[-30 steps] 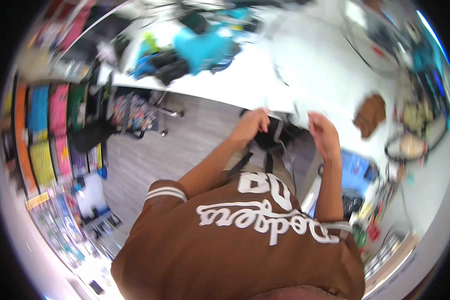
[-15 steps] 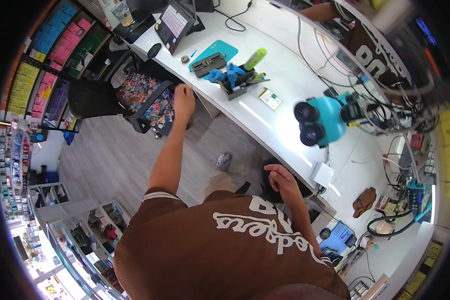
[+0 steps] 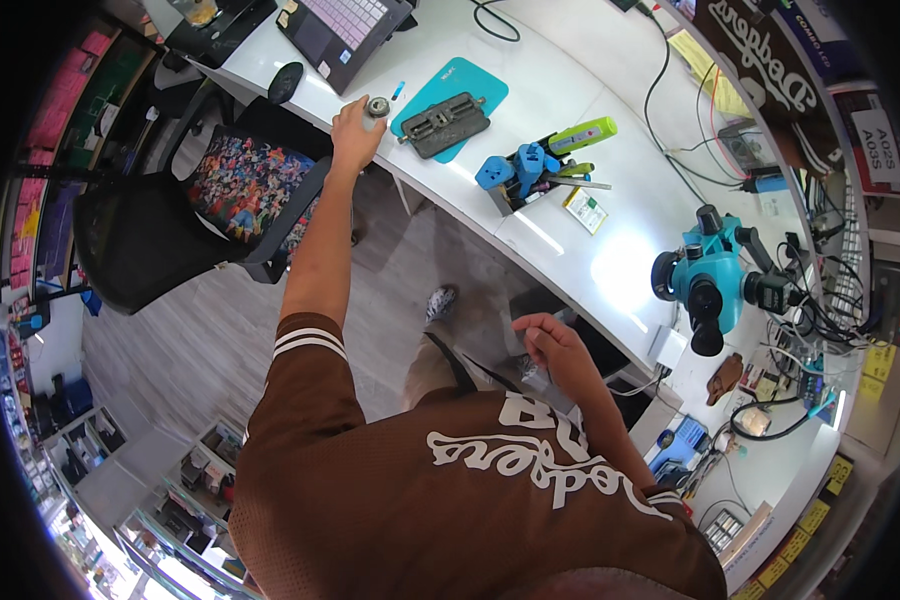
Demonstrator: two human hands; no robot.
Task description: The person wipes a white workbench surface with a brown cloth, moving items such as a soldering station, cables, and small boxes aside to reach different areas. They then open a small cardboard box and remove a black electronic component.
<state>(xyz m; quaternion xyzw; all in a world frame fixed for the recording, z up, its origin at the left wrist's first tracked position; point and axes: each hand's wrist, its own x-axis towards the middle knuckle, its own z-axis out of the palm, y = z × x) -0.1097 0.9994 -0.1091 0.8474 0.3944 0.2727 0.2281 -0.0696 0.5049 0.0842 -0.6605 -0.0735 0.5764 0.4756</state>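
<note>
Fingers of the left hand (image 3: 351,128) curl around a small round grey object, seemingly a tape roll (image 3: 377,106), at the near edge of the white desk (image 3: 530,215). The arm reaches out straight from the shoulder of a brown jersey, and the roll sits at the fingertips, on the far side of the palm and just above the desk rim. Whether it is lifted or resting there cannot be told. Of the two hands the left is far the nearer. The right hand (image 3: 550,345) hangs low by the person's waist, well apart from the roll, its fingers loosely bent around something small and pale that cannot be made out.

Just beyond the roll lies a teal work mat (image 3: 475,75) carrying a dark metal holding fixture (image 3: 444,123), its long axis running slantwise along the desk. Farther along stands a blue tool holder (image 3: 515,172) with a yellow-green tool (image 3: 580,134) poking out of it. An open laptop (image 3: 342,26) and a black mouse (image 3: 285,82) sit to the other side of the hand. A teal microscope (image 3: 705,280) stands well off toward the right. Below the outstretched arm waits an office chair (image 3: 245,190) with a colourful printed seat.
</note>
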